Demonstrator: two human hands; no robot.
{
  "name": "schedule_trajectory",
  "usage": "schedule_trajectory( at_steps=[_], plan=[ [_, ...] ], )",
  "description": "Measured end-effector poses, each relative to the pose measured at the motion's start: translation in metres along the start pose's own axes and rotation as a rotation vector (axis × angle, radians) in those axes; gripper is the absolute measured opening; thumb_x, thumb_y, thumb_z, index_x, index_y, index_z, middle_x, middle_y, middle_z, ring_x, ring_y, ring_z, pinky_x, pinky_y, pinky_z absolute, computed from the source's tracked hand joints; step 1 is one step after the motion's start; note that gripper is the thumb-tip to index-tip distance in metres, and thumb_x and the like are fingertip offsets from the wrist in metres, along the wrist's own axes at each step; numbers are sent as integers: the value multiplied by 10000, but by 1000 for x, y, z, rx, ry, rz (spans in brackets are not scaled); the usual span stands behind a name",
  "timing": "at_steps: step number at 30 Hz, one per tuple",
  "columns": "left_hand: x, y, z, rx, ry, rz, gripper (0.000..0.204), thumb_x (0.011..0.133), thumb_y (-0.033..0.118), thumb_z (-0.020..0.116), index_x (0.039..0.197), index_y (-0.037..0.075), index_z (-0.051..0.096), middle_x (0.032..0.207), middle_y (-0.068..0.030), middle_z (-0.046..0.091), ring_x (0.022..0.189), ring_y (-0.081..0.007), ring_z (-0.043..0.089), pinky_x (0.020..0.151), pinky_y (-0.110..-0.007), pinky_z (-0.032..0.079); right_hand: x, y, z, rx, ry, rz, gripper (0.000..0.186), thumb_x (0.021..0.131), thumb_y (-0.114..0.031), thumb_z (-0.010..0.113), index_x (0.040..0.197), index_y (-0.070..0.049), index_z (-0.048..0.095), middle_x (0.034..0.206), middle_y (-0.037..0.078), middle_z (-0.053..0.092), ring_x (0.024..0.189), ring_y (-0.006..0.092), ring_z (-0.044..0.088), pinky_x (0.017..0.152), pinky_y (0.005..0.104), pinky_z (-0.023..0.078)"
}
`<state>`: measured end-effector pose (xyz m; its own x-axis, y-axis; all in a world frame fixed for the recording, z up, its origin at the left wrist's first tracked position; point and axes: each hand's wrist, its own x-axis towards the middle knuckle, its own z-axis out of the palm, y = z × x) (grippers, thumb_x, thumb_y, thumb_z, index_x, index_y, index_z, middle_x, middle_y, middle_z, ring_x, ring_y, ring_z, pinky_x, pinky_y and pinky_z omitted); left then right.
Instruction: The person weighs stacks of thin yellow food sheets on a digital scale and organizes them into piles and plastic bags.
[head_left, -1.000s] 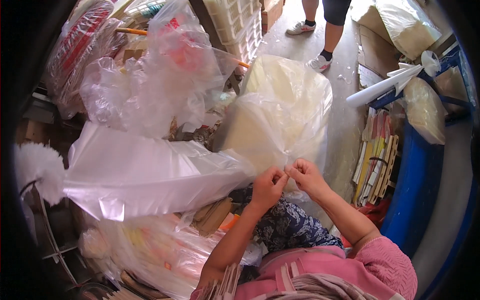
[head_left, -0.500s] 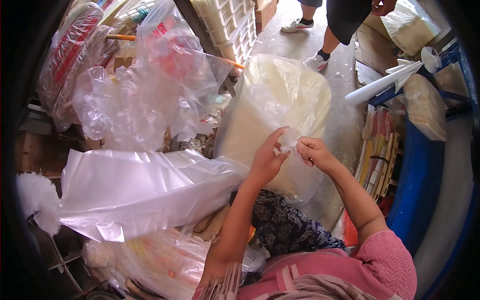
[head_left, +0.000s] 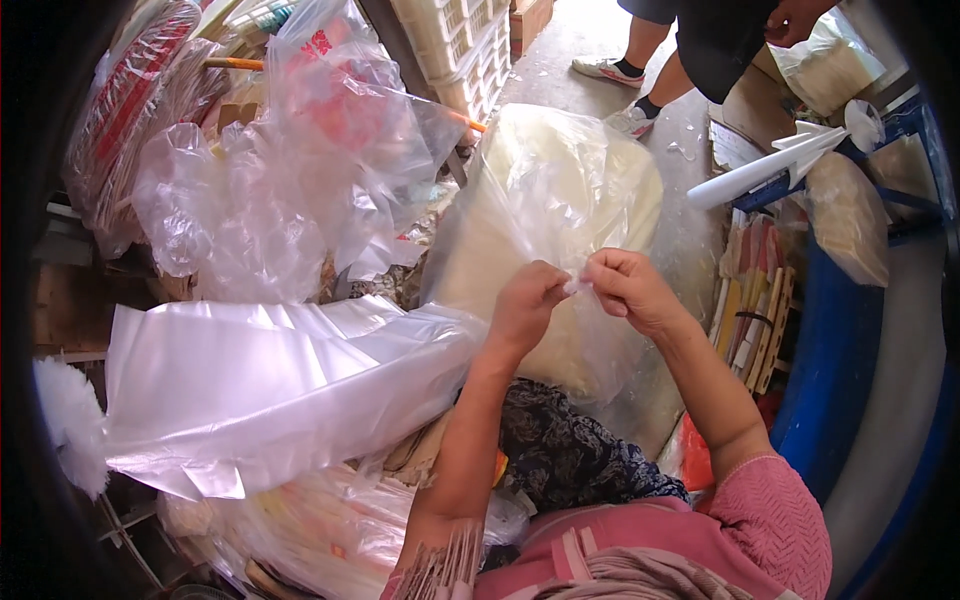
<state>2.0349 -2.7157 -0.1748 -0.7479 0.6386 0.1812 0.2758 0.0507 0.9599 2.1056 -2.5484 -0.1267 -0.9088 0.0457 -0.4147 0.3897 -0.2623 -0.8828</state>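
Observation:
A large clear plastic bag [head_left: 550, 175] holding something cream-coloured lies in front of me, its plastic gathered into a small twisted bunch [head_left: 575, 285] between my hands. My left hand [head_left: 530, 300] pinches one side of that bunch with curled fingers. My right hand [head_left: 630, 290] grips the other side, thumb and index finger closed on the plastic. Left of the bag, close to my left forearm, lies a long folded sheet of translucent white plastic [head_left: 280, 390].
Loose plastic bags [head_left: 230, 200] are heaped at the left, near stacked white crates [head_left: 465, 60]. Another person's legs [head_left: 675, 70] stand beyond the bag. A blue structure [head_left: 820, 360] with a white plane-shaped piece [head_left: 760, 165] and bundled flat boards [head_left: 745, 300] line the right.
Both my hands have moved up the bag, holding the bunched plastic; since half a second ago my left fingers have closed tighter. The other person has bent a hand into view at top right.

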Motion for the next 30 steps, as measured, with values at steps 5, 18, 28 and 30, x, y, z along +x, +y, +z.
schedule_trajectory(
  at_steps=[5, 18, 28, 30],
  plan=[
    [5, 7, -5, 47, -125, 17, 69, 789, 5, 632, 783, 12, 564, 740, -61, 518, 730, -211, 494, 667, -306, 405, -16, 40, -1, 797, -178, 96, 172, 912, -236, 543, 823, -90, 525, 578, -41, 358, 460, 58, 339, 411, 222, 263],
    [-4, 8, -5, 69, -51, -55, 89, 796, 43, 619, 739, 13, 557, 698, -69, 507, 700, -225, 474, 658, -307, 392, -76, 19, 22, -156, 464, -257, 297, 874, -49, 579, 1165, 3, 558, 695, -10, 518, 539, 42, 487, 481, 185, 397],
    [-9, 7, 2, 233, 78, 16, 90, 768, 57, 651, 737, 24, 574, 683, -95, 527, 676, -265, 500, 621, -350, 396, -27, 35, 69, -501, 564, -620, 311, 807, -9, 664, 1115, -43, 633, 818, 57, 558, 592, 104, 570, 509, 231, 454],
    [-10, 9, 4, 200, 84, -11, 101, 758, 68, 658, 730, 29, 569, 687, -100, 536, 665, -276, 508, 627, -360, 394, -20, 38, 61, -487, 584, -644, 248, 807, 1, 659, 1052, -35, 664, 838, 61, 555, 634, 102, 579, 527, 227, 456]
  ],
)
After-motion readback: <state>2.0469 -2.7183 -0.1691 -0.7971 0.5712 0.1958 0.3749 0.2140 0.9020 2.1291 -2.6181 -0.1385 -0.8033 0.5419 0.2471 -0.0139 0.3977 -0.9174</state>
